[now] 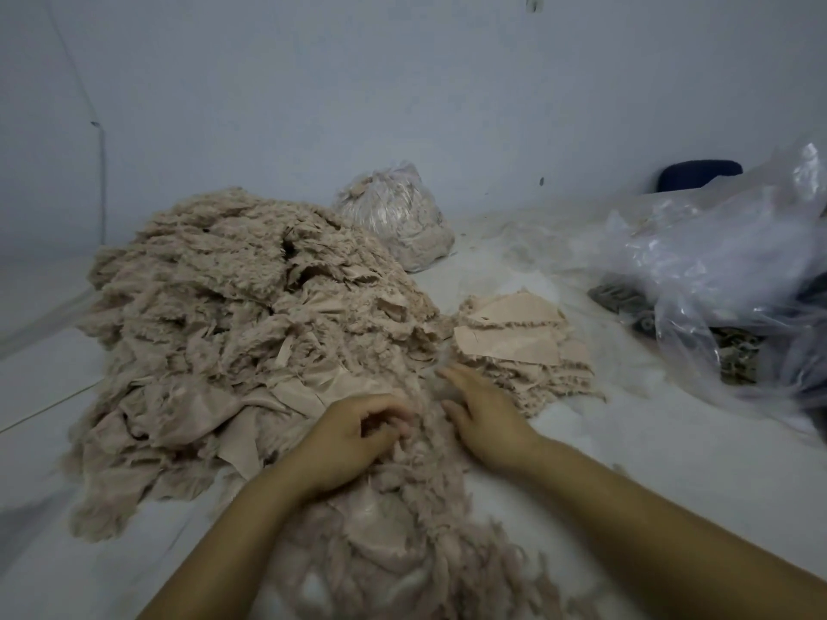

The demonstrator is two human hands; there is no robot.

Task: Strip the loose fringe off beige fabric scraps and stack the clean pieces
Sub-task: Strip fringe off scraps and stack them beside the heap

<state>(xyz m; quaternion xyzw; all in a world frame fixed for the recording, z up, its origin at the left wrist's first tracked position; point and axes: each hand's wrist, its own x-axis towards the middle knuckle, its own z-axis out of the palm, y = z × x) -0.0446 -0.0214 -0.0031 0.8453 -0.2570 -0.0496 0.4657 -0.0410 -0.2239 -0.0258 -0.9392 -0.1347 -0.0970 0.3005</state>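
Note:
A big heap of beige fringed fabric scraps (232, 315) fills the left and middle of the floor. To its right lies a small flat stack of beige pieces (514, 337). My left hand (353, 436) has its fingers curled into the fluffy fringe at the heap's near edge. My right hand (483, 413) lies flat with straight fingers on the fringe, just left of the stack. A trail of loose fringe (425, 543) runs from my hands toward the bottom of the view.
A clear bag stuffed with beige fringe (398, 217) stands behind the heap by the pale wall. Crumpled clear plastic bags (725, 279) with dark items lie at the right. A dark blue object (698, 174) sits behind them.

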